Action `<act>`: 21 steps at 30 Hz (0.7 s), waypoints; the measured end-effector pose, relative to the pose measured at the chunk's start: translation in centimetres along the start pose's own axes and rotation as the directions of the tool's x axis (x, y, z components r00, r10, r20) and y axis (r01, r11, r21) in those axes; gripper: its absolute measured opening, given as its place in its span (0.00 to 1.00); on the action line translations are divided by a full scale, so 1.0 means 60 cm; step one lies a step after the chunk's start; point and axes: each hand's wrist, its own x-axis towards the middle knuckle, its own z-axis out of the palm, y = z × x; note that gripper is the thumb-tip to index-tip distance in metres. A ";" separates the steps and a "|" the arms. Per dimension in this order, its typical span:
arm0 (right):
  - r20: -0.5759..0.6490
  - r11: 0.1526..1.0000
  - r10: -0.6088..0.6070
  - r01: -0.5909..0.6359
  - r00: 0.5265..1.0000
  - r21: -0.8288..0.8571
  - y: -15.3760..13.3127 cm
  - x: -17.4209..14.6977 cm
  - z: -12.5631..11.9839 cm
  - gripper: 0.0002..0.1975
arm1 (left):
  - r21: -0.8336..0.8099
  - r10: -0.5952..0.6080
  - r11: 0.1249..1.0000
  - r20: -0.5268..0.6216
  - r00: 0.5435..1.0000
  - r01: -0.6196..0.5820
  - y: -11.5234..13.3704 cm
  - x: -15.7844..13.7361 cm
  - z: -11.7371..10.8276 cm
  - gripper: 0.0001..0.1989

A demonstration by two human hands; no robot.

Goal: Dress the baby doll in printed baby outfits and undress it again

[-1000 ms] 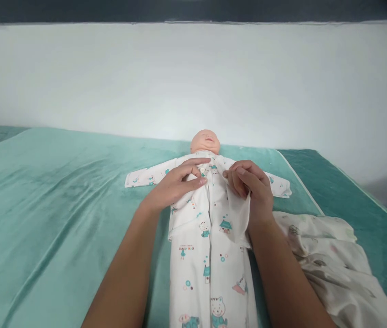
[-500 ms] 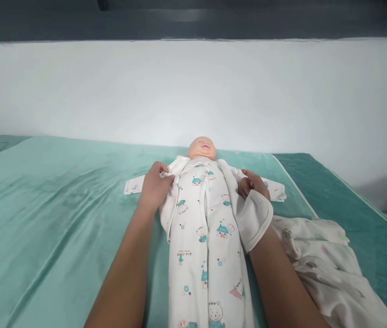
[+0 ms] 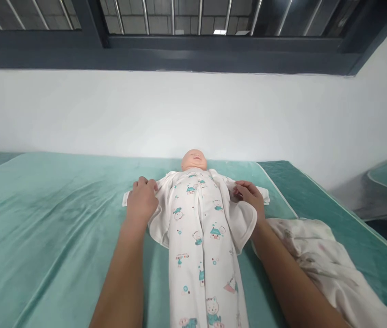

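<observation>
A baby doll point(image 3: 194, 159) lies on its back, head toward the wall. White printed baby clothes point(image 3: 196, 237) cover its body, and their long lower part reaches the bottom of the view. Both sleeves stretch out sideways. My left hand point(image 3: 141, 198) is closed over the sleeve on the left, leaving the cuff point(image 3: 125, 198) in sight. On the other side, my right hand point(image 3: 250, 197) has its fingers bent and pinched at the other sleeve point(image 3: 264, 195). A white side flap point(image 3: 244, 221) lies folded outward by my right wrist; another flap point(image 3: 160, 223) spreads beside my left hand.
A crumpled white printed cloth point(image 3: 316, 259) lies beside my right forearm. Beneath everything is a green padded surface point(image 3: 59, 228) with wrinkles on the left. A white wall point(image 3: 179, 114) rises behind the doll, below a dark barred window frame point(image 3: 186, 57).
My left hand has moved outward from the flap's edge to the sleeve, and that flap now lies spread. My right hand stays at its sleeve. The view has tilted up, showing the window.
</observation>
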 end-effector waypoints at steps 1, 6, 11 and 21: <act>-0.028 1.000 0.030 -0.030 0.999 0.005 -0.001 0.002 -0.009 0.14 | -0.025 0.000 1.000 -0.056 0.998 -0.001 0.001 0.002 0.002 0.17; -0.007 0.996 0.000 0.000 1.000 -0.085 -0.034 0.029 -0.027 0.16 | -0.207 0.176 0.956 -0.164 0.971 -0.208 0.013 0.015 0.027 0.17; 0.321 0.866 -0.124 0.260 0.939 -0.427 -0.076 0.041 0.043 0.18 | -0.172 0.240 0.951 -0.103 0.965 -0.255 0.025 0.028 0.051 0.21; 0.466 0.679 0.050 0.312 0.883 -0.665 -0.028 0.104 0.073 0.19 | -0.145 0.191 0.969 -0.086 0.978 -0.202 0.030 0.043 0.050 0.18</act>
